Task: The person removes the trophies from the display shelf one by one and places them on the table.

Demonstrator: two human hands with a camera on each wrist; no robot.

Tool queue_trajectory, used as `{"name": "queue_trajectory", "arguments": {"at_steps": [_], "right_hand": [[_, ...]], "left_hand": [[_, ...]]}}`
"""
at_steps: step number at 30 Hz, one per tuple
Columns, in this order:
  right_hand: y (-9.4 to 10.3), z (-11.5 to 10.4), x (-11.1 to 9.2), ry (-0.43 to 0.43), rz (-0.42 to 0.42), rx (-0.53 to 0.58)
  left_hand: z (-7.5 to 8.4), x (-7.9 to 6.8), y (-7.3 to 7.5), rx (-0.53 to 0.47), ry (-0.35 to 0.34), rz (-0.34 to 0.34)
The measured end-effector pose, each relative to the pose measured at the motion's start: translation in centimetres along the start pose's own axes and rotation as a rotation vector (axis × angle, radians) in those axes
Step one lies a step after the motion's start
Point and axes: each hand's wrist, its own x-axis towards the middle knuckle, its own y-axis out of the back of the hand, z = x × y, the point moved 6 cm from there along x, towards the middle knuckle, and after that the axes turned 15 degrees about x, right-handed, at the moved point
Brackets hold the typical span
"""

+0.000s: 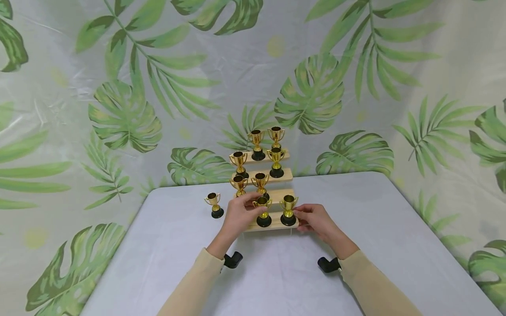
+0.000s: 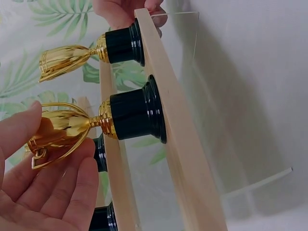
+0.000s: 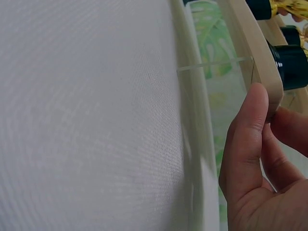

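A wooden tiered stand [image 1: 291, 174] with clear supports bears several small gold trophy cups on black bases. My left hand [image 1: 238, 215] holds a trophy cup [image 2: 62, 126] by its bowl and handle, thumb at the rim. That cup's black base [image 2: 137, 113] stands upright on the lowest board [image 2: 180, 139]. Beside it, another trophy cup [image 1: 288, 211] stands near the board's right end. My right hand [image 1: 317, 221] is at that end; in the right wrist view its fingers [image 3: 250, 139] pinch the corner of the lowest board [image 3: 269, 72].
A single trophy cup [image 1: 215, 205] stands on the white tabletop [image 1: 170, 254], left of the stand. More cups stand on the upper boards, including one cup [image 1: 257, 142] at the top. Behind the table hangs a leaf-patterned cloth [image 1: 245, 66].
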Motion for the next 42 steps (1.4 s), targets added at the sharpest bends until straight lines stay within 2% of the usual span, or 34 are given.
{"name": "queue_trajectory", "arguments": {"at_steps": [18,42], "right_hand": [[-0.2,0.0,-0.1,-0.002,-0.005,0.003],[0.0,0.1,0.3,0.003,0.0,-0.009]], "left_hand": [[-0.1,-0.2,0.2,0.009,0.019,0.001],[0.2,-0.8,2.0,0.004,0.007,0.027]]}}
